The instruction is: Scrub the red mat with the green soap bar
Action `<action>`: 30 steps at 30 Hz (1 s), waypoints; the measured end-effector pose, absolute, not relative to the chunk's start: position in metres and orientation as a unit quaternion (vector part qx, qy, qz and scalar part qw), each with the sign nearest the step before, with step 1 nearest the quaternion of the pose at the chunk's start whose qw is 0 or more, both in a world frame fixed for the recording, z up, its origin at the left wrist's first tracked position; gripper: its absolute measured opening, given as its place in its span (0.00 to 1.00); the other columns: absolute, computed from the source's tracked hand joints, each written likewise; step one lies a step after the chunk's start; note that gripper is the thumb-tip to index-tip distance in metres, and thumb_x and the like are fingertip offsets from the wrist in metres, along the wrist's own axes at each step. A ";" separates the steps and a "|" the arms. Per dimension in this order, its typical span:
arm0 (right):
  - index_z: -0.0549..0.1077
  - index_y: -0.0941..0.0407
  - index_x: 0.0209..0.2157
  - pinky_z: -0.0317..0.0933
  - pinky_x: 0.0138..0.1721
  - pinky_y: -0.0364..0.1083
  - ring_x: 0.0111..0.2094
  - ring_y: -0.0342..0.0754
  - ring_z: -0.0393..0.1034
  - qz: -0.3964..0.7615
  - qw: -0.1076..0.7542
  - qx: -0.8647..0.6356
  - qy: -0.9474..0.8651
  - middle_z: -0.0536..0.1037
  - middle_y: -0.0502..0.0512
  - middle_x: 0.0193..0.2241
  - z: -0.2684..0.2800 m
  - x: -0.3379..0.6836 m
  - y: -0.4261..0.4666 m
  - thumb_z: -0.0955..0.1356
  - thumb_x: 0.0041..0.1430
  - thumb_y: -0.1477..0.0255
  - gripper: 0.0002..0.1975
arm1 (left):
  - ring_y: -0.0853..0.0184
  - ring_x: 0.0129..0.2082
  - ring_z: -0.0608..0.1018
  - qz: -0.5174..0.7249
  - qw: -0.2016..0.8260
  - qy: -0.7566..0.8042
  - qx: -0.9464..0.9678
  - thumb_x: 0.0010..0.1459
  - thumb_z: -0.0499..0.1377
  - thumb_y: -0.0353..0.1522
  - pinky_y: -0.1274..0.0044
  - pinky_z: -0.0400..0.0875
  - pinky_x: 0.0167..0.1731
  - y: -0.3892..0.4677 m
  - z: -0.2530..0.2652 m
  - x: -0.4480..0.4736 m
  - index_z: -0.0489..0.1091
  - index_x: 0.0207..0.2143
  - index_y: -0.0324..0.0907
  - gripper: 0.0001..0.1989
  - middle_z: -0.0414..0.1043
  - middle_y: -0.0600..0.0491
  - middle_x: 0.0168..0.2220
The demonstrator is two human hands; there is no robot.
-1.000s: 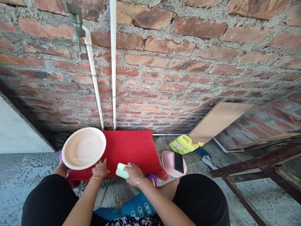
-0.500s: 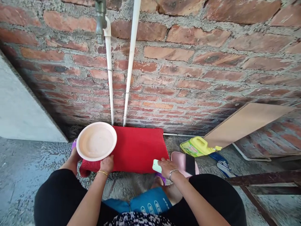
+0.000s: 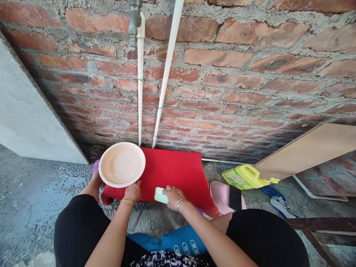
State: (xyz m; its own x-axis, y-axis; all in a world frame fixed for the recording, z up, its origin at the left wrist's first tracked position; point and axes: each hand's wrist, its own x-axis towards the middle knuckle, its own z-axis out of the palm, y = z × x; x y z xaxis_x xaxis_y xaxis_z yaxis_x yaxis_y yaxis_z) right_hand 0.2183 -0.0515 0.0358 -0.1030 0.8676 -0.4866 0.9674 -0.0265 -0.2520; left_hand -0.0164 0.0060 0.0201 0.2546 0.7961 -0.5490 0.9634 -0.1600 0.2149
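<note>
A red cloth or mat with a shaggy edge lies spread out in front of me. On its left part sits a pale pink basin with what looks like shallow water inside. My left hand is closed at the mat's near edge, right beside the basin's rim; its fingers are mostly hidden, so what they grip does not show. Over the middle of the mat, near its front edge, my right hand grips a pale green rounded block, perhaps a brush or soap; its underside is out of sight.
A brick wall stands ahead, with white pipes and a tap. To the right are a pink dustpan-like object, a yellow jug, blue slippers and a leaning board. A grey slab leans left. The floor is wet.
My right hand has moved left with the pale green block, from the mat's right edge toward its middle. The mat's near right corner now shows, covering most of a purple slipper. The view has shifted slightly.
</note>
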 end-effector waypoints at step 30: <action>0.72 0.52 0.47 0.60 0.45 0.49 0.47 0.55 0.67 -0.224 0.155 0.638 0.720 0.70 0.60 0.46 0.071 0.176 0.002 0.68 0.46 0.74 0.23 | 0.60 0.55 0.72 -0.174 0.246 0.590 0.749 0.58 0.42 0.20 0.69 0.68 0.52 0.006 0.027 -0.008 0.55 0.63 0.36 0.30 0.67 0.40 0.56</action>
